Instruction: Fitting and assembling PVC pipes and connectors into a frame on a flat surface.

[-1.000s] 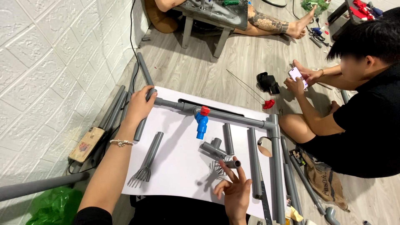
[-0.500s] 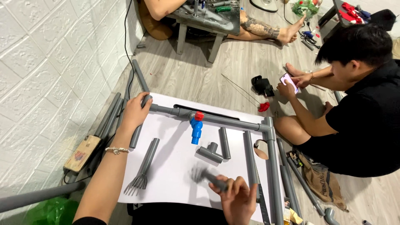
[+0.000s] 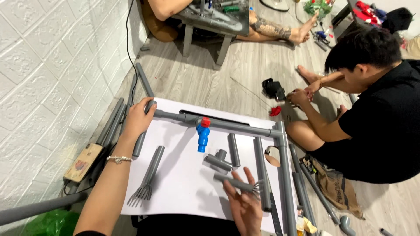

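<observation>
On the white sheet [image 3: 183, 175], your right hand [image 3: 246, 209] pinches a short grey pipe [image 3: 234, 183], its axis running left-right. Your left hand [image 3: 136, 120] is wrapped around the frame's corner elbow [image 3: 149, 107].

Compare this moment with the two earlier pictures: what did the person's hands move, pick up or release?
The right hand lifted the short grey pipe piece with the slit end off the white board and drew it toward the person; its fingers now hold it. The left hand stayed gripping the corner elbow of the long grey pipe run. The blue valve, tee fitting and frayed pipe lie as before.
</observation>
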